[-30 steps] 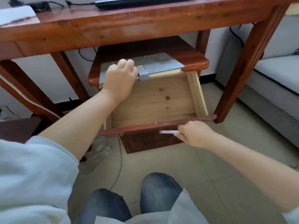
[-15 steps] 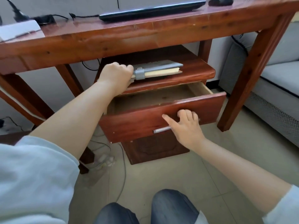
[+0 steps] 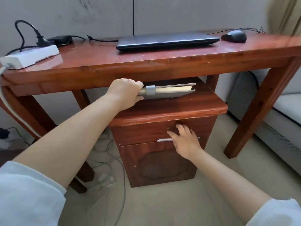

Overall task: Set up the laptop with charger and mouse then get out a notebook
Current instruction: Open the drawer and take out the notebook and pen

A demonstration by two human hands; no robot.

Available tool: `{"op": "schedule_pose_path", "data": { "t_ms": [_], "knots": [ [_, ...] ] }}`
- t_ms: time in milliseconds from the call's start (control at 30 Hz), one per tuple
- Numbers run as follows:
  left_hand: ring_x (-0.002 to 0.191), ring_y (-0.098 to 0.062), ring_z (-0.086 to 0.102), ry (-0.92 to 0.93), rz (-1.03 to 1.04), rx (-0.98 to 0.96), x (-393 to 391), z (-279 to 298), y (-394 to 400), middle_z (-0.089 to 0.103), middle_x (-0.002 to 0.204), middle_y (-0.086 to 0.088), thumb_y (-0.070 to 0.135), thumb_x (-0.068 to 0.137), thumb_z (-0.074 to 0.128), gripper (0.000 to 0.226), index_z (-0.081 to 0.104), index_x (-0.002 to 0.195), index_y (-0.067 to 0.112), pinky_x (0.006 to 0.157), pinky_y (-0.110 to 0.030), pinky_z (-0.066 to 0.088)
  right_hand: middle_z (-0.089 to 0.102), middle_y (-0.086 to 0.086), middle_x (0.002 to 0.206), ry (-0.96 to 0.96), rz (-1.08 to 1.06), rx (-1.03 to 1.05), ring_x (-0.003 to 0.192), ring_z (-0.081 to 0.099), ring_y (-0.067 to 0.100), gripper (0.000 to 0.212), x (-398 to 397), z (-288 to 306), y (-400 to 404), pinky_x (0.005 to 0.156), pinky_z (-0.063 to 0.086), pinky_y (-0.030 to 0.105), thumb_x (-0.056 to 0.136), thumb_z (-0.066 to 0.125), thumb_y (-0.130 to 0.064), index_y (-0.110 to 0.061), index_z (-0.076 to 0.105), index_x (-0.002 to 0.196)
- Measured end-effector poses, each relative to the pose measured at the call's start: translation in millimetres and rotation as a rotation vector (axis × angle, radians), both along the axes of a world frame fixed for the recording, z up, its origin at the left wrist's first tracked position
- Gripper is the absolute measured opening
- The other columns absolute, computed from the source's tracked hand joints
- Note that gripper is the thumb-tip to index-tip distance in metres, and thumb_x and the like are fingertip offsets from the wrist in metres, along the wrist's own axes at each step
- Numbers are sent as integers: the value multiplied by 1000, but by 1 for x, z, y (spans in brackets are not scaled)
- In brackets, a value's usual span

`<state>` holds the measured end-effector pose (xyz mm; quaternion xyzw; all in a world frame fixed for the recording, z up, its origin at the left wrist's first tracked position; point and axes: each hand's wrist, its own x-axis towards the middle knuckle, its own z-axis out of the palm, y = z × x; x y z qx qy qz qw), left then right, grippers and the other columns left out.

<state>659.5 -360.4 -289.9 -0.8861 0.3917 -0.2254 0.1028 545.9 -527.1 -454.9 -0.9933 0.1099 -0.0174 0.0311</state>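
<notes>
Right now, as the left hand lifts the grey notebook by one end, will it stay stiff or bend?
The notebook probably stays fairly stiff: its covers look flat and rigid. The clasp likely keeps the pages shut. The left hand grips only one end, so the far end may dip.

Grey wall [image 3: 179, 12] across top of frame, scuffed at upper left. Red-brown wooden desk [image 3: 162, 62] spans the middle; small matching cabinet [image 3: 162, 163] beneath it, centre. Pale tiled floor [image 3: 162, 206] below. Grey sofa [image 3: 286, 108] at right edge; beige curtain [image 3: 283, 13] upper right. Soft, even daylight.
</notes>
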Motion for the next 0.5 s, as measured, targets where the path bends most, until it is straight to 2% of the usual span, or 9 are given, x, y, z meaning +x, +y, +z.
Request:
{"op": "schedule_pose_path", "data": {
  "t_ms": [100,167,267,333,400,500],
  "knots": [
    [95,-34,59,92,-2,-9,1,16,-1,67,101,-13,31,92,52,27,54,102,7,71,-38,48,39,13,140,158,-19,49,127,36,33,41,-19,27,4,102,38,48,93,37,-11,-13,36,134],
    [98,-32,57,148,-1,-26,-5,31,-1,66,103,-13,30,91,53,26,54,102,6,72,-38,48,50,16,127,280,-32,125,116,49,35,31,-30,57,7,90,46,45,93,35,-9,-6,41,123],
    [100,-30,55,238,7,-48,-12,64,10,67,102,-12,29,88,58,26,55,98,6,72,-36,48,59,19,116,372,-59,226,103,58,39,14,-40,116,11,78,46,41,97,32,-15,-7,42,102],
    [103,-29,54,309,35,-43,-17,95,23,66,103,-13,28,87,60,27,55,98,5,73,-34,48,61,22,112,369,-87,273,98,59,39,11,-42,163,15,68,40,38,98,31,-18,-10,35,92],
    [104,-30,53,366,58,-57,-20,132,40,66,104,-13,27,86,61,27,55,98,5,73,-36,48,62,23,110,355,-108,316,93,59,37,15,-40,215,20,65,35,34,98,32,-19,-6,40,97],
    [100,-32,54,392,109,-118,-19,195,70,66,103,-14,24,85,62,25,56,98,4,73,-38,47,62,22,109,331,-154,401,88,57,34,20,-27,294,31,70,42,36,97,37,-22,-3,44,102]
  ]
}}
